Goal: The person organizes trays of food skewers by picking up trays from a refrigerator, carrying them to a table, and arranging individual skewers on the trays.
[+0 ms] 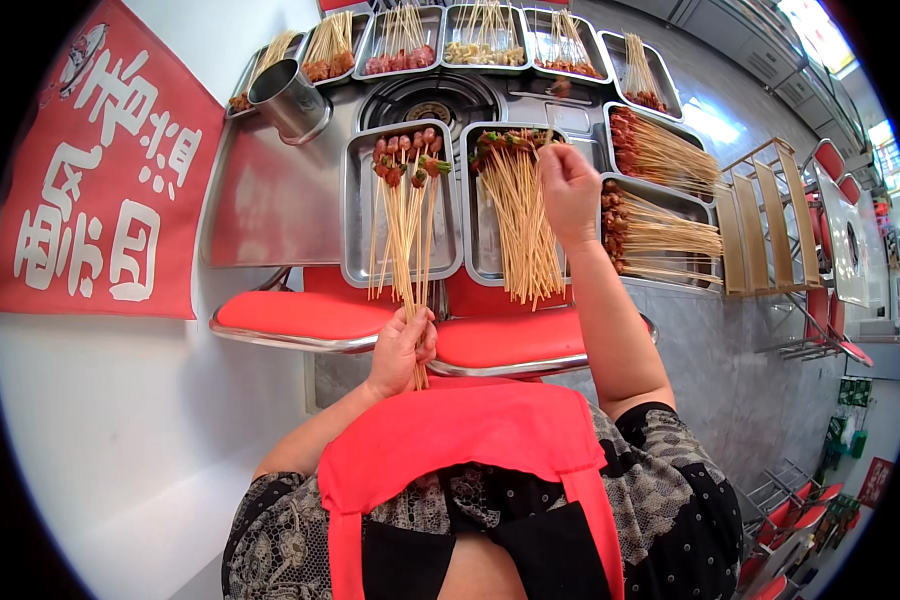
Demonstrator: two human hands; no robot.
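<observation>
My left hand (405, 346) is closed around the lower ends of a bunch of bamboo skewers (399, 259). Their tips carry small sausage pieces and meat with green bits, fanned out above a steel tray (350, 217). Raised over the right edge of a second steel tray (474, 240), my right hand (571, 191) pinches one skewer. A blurred piece of meat (560, 88) shows above that hand, apparently at this skewer's tip. In the second tray lies a thick pile of skewers (521, 217) with green-and-brown food at the far end.
Trays of meat skewers (667, 146) line the right side, with more along the back. A steel cylinder (289, 101) stands at the table's back left, beside a round burner (427, 101). Red chairs (307, 315) sit under the near edge; a wooden rack (769, 217) is at right.
</observation>
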